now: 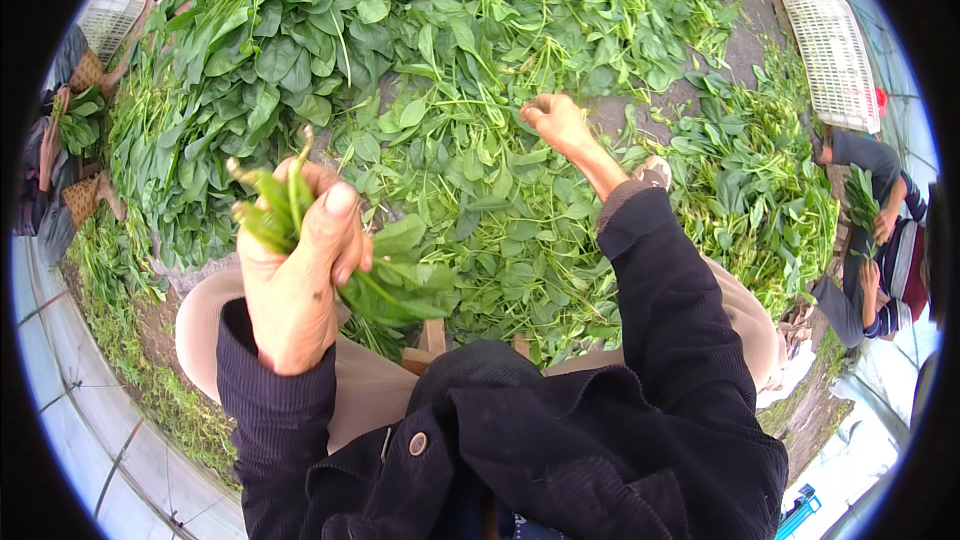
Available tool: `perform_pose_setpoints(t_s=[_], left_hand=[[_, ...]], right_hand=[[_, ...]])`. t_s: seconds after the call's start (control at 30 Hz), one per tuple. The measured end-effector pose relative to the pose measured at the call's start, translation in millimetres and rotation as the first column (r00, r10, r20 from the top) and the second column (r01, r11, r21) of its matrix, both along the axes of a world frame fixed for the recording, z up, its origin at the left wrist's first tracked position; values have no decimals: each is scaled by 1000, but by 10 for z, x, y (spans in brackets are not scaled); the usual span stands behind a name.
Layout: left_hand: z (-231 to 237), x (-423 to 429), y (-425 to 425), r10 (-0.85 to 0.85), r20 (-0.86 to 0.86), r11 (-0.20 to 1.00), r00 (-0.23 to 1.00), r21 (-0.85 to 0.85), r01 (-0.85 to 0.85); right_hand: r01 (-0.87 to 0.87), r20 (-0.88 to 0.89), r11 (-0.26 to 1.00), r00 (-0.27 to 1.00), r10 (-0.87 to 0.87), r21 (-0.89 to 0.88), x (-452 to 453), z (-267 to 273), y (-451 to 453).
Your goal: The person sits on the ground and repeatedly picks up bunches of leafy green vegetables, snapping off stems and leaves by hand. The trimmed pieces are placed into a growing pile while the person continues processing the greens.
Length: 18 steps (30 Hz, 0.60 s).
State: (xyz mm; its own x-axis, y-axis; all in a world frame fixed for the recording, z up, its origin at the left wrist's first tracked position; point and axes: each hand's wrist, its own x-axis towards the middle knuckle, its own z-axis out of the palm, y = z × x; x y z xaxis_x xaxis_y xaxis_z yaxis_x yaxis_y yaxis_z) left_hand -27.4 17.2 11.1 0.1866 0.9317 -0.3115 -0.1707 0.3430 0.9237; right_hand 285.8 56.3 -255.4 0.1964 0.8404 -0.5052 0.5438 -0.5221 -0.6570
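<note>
My left hand [300, 262] is closed around a small bunch of leafy greens [401, 277] that look like spinach, stem ends up and leaves hanging toward my lap. My right hand [556, 122] reaches forward over the loose greens, fingers bent together beside a thin green stem [469, 103]; whether the fingers grip this stem is unclear. Between my knees lies a wide layer of loose leaves and stems [517, 240]. A thick pile of larger dark green leaves [277, 60] rises at the front left.
White plastic crates [832, 56] stand at the far right, another [116, 4] at the upper left. A co-worker at the right [874, 157] holds greens; other people sit at the right and left edges. More greens [757, 187] lie beyond my right knee. My shoe [656, 171] rests among leaves.
</note>
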Motion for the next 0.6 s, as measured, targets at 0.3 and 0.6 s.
perform_pose_setpoints(t_s=[0.3, 0.6], left_hand=[[12, -46, 29, 27, 9, 996, 1000, -85, -26], [110, -90, -32, -47, -1, 999, 999, -16, 47]], right_hand=[[-226, 385, 970, 891, 242, -87, -489, -324, 18], [179, -171, 976, 973, -156, 126, -300, 221, 163]])
